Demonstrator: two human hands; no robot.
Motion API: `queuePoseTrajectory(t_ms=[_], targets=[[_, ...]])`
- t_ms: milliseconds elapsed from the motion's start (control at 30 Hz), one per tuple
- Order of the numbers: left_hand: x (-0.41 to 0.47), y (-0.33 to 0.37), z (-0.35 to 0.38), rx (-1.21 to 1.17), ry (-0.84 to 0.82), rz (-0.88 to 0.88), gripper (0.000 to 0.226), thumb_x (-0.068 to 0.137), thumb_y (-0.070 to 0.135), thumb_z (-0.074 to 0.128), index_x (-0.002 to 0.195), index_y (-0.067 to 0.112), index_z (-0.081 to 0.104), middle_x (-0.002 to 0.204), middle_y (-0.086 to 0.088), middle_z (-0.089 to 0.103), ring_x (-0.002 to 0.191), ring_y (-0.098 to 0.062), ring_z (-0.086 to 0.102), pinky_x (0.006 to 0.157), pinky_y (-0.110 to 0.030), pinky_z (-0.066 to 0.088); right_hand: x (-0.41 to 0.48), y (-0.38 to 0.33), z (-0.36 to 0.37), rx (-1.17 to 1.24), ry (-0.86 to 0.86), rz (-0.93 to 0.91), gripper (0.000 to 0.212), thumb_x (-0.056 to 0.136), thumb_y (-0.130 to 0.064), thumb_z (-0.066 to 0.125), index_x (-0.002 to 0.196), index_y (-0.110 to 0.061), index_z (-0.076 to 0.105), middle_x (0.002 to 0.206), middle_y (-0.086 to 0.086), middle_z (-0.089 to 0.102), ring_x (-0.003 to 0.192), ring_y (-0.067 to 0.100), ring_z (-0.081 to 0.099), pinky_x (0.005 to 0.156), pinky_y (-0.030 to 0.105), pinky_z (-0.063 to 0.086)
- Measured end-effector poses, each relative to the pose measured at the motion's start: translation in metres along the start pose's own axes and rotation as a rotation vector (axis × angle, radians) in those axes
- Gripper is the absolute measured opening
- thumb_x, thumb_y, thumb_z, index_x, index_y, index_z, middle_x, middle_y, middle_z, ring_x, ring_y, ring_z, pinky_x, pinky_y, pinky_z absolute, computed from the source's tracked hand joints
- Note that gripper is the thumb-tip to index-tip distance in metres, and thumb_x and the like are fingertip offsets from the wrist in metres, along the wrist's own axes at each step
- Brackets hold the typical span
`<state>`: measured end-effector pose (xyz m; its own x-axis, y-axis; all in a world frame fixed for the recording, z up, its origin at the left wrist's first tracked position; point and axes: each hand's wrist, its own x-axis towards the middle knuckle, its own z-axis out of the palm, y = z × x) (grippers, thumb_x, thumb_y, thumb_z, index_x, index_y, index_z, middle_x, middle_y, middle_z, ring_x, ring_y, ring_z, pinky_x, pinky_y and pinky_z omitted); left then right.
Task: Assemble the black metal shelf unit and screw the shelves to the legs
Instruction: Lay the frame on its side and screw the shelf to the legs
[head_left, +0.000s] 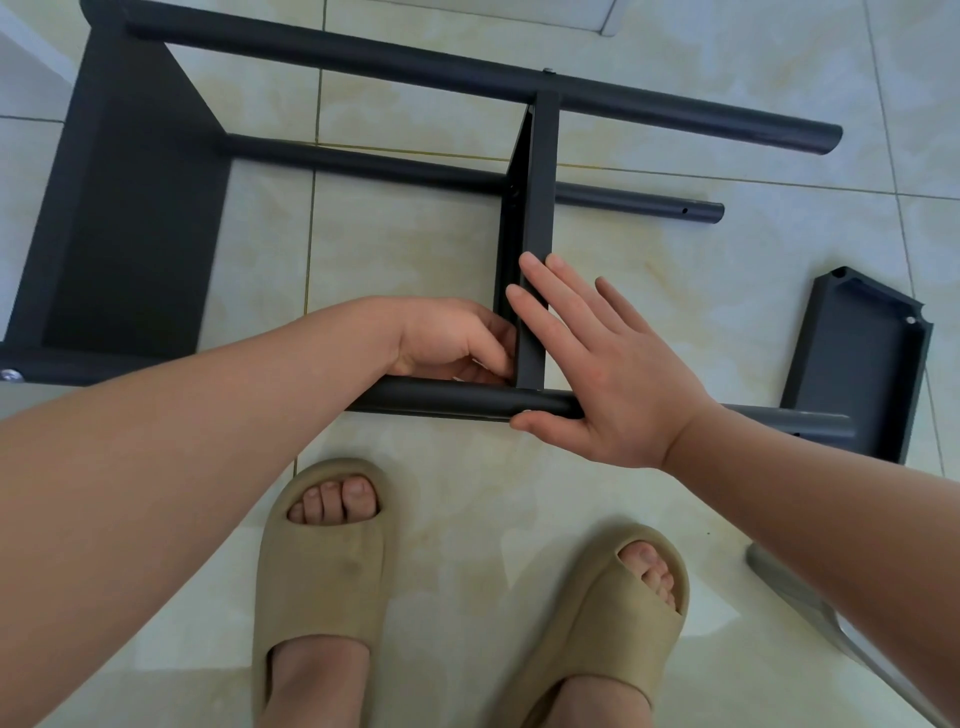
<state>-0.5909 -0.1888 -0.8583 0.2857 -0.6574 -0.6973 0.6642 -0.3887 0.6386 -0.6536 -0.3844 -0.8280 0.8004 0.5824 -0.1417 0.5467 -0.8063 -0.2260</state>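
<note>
The black shelf unit lies on its side on the tiled floor. One shelf is fixed at the left between the tube legs. A middle shelf stands on edge between the far leg and the near leg. My right hand lies flat with straight fingers against the middle shelf's edge, thumb under the near leg. My left hand is curled at the shelf's inner corner by the near leg; what its fingertips pinch is hidden. A third, loose shelf lies at the right.
A third leg with a screw hole lies on the floor behind. My feet in tan slippers stand just in front of the near leg. A grey metal bar slants at the lower right. A screw head shows at the left edge.
</note>
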Motion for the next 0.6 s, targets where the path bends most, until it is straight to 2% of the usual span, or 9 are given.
queuePoseTrajectory(t_ms=[133, 233, 300, 400, 467, 533, 600], targets=[[0.0010, -0.0009, 0.0011, 0.013, -0.010, -0.026, 0.017, 0.095, -0.001, 0.047, 0.102, 0.001, 0.062, 0.087, -0.012, 0.069, 0.076, -0.022, 0.069, 0.074, -0.031, 0.056, -0.0004, 0.0002, 0.0002, -0.003, 0.001, -0.003, 0.094, 0.092, -0.072, 0.038, 0.161, -0.010, 0.022, 0.170, 0.010, 0.009, 0.157, 0.028, 0.007, 0.121, 0.058, 0.023], [0.0021, -0.0025, 0.0004, 0.121, 0.027, -0.043, 0.021, 0.095, 0.002, 0.051, 0.109, -0.007, 0.064, 0.092, -0.017, 0.069, 0.078, -0.024, 0.068, 0.076, -0.032, 0.054, -0.0001, 0.0003, 0.0003, -0.004, 0.003, -0.003, 0.094, 0.092, -0.072, 0.039, 0.161, -0.009, 0.022, 0.170, 0.010, 0.009, 0.157, 0.028, 0.007, 0.121, 0.058, 0.023], [0.0035, -0.0042, -0.0016, 0.104, 0.030, -0.030, 0.019, 0.093, -0.002, 0.052, 0.108, -0.009, 0.063, 0.088, -0.019, 0.068, 0.075, -0.025, 0.067, 0.076, -0.033, 0.054, 0.0001, 0.0003, 0.0002, -0.002, -0.001, -0.002, 0.094, 0.092, -0.072, 0.039, 0.161, -0.010, 0.022, 0.170, 0.010, 0.008, 0.157, 0.028, 0.006, 0.121, 0.058, 0.023], [0.0034, -0.0041, -0.0027, 0.058, 0.016, -0.018, 0.014, 0.092, -0.008, 0.051, 0.091, 0.001, 0.063, 0.070, -0.011, 0.065, 0.060, -0.017, 0.064, 0.060, -0.024, 0.053, 0.0000, 0.0001, 0.0000, 0.001, -0.004, 0.000, 0.094, 0.092, -0.072, 0.039, 0.161, -0.010, 0.022, 0.170, 0.009, 0.008, 0.157, 0.027, 0.006, 0.121, 0.058, 0.023], [0.0023, -0.0024, -0.0021, 0.043, 0.009, -0.016, 0.018, 0.090, -0.010, 0.049, 0.086, 0.003, 0.060, 0.065, -0.008, 0.061, 0.056, -0.015, 0.060, 0.057, -0.023, 0.050, 0.0000, -0.0001, 0.0000, 0.002, -0.005, 0.001, 0.094, 0.092, -0.072, 0.039, 0.161, -0.010, 0.022, 0.170, 0.009, 0.008, 0.157, 0.027, 0.006, 0.121, 0.058, 0.023], [0.0015, -0.0011, -0.0021, 0.001, -0.015, -0.008, 0.020, 0.089, -0.012, 0.046, 0.088, 0.004, 0.059, 0.067, -0.007, 0.064, 0.058, -0.015, 0.063, 0.060, -0.024, 0.052, 0.0001, -0.0001, 0.0000, 0.000, -0.009, 0.002, 0.094, 0.092, -0.072, 0.039, 0.161, -0.011, 0.021, 0.170, 0.009, 0.007, 0.157, 0.027, 0.005, 0.121, 0.057, 0.023], [0.0008, -0.0010, -0.0016, -0.044, -0.040, -0.020, 0.019, 0.092, -0.007, 0.045, 0.097, 0.003, 0.060, 0.082, -0.011, 0.069, 0.073, -0.022, 0.068, 0.074, -0.032, 0.055, 0.0000, 0.0001, 0.0001, -0.002, -0.009, 0.002, 0.094, 0.092, -0.073, 0.038, 0.161, -0.011, 0.021, 0.170, 0.009, 0.007, 0.157, 0.027, 0.005, 0.121, 0.057, 0.023]])
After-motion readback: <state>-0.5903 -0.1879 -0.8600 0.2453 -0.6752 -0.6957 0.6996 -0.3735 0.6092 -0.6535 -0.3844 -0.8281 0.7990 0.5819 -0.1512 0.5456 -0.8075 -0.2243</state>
